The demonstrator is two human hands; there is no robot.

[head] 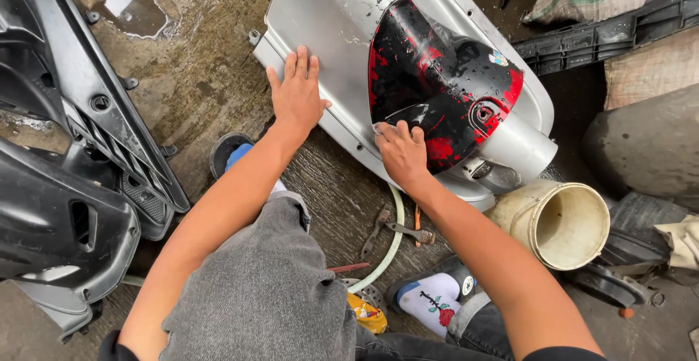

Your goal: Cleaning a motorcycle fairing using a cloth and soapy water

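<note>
Both hands (349, 124) press the silver panel (328, 33), lying diagonally upper-left to lower-right.

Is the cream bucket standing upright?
No, the cream bucket lies on its side on the wet ground, its open mouth facing the camera, right of the right hand.

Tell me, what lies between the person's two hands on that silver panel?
In the head view, only bare wet silver panel lies between the left hand and the right hand. The red-and-black cover sits just beyond, at the right hand's fingertips.
</note>
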